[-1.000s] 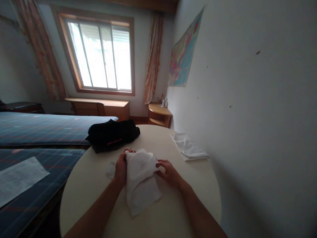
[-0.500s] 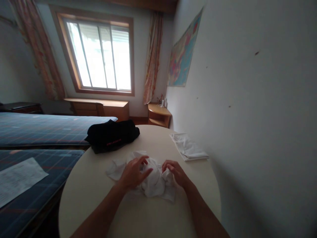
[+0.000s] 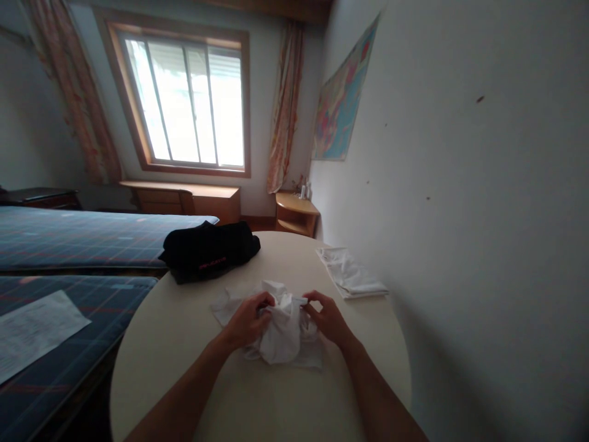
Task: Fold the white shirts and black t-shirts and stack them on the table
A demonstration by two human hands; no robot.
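A crumpled white cloth, perhaps a garment, lies bunched on the round cream table in front of me. My left hand pinches its left side, thumb and fingers closed on a fold. On the opposite side, my right hand grips a small raised edge of the same cloth between thumb and fingertips. The middle of the cloth is lifted between both hands, while its outer parts lie flat on the tabletop. Its exact kind cannot be made out.
A folded black fabric item with pink lettering rests at the table's far left. Folded white cloth lies at the right, near the wall. Left of the table are blue plaid mattresses, with a printed sheet on the nearer one.
Both hands have gone from loosely curled over the cloth to pinching it. Its middle is pulled up, and its left part has drawn in toward the right.
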